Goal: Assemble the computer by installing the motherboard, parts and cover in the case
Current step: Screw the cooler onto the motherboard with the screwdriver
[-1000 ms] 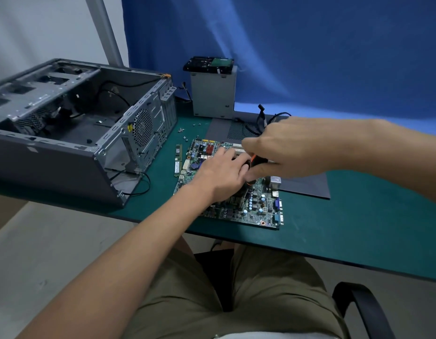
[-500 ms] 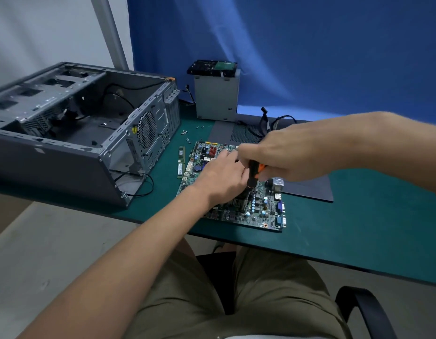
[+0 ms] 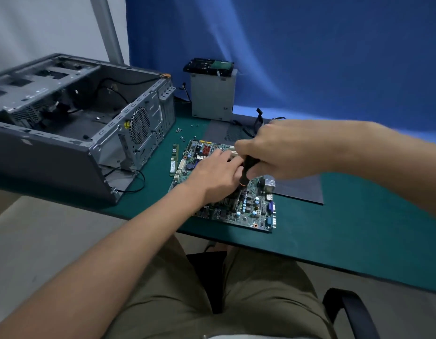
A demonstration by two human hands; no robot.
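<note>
A green motherboard (image 3: 251, 211) lies flat on the green table mat (image 3: 334, 228) near the front edge. My left hand (image 3: 217, 177) rests on the middle of the board, over a part that it hides. My right hand (image 3: 275, 152) grips a black screwdriver (image 3: 247, 170) with an orange ring, held nearly upright with its tip down on the board beside my left fingers. The open grey computer case (image 3: 72, 133) lies on its side at the left, with loose cables inside. The dark grey cover panel (image 3: 300, 189) lies flat behind and right of the board.
A RAM stick (image 3: 174, 160) lies left of the board. Several small screws (image 3: 180, 132) are scattered behind it. A grey metal box (image 3: 212, 96) with a hard drive (image 3: 209, 67) on top stands at the back. Black cables (image 3: 258, 118) lie beside it. A chair armrest (image 3: 346, 311) is lower right.
The screwdriver has swung from lying nearly level in my right hand to nearly upright, tip down on the board. My left hand has stayed on the board.
</note>
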